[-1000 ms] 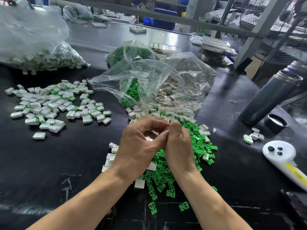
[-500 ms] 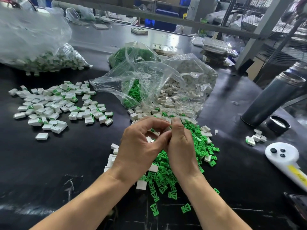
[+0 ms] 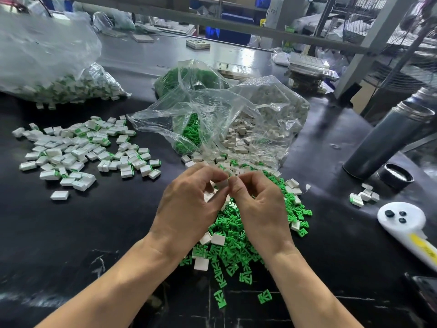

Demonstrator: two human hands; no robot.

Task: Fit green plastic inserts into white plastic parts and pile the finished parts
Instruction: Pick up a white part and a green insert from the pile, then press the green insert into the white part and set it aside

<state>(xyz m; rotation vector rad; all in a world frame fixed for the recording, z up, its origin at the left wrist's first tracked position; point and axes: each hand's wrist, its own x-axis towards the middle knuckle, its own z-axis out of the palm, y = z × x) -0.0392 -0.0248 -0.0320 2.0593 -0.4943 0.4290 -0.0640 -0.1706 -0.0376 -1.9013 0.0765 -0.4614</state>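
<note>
White part (image 3: 222,184) pinched between both hands, left hand (image 3: 189,207) and right hand (image 3: 257,207) meeting fingertip to fingertip above green inserts (image 3: 233,242); long axis hidden.

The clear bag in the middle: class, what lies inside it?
Inside the clear bag lie green inserts on the left and white parts on the right, spilling from its mouth. Crumpled plastic hides the deeper contents.

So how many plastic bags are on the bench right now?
3. One bag of finished parts sits far left. A bag of green inserts lies behind centre, and an open bag spilling white parts lies before it. Background clutter may hide more.
</note>
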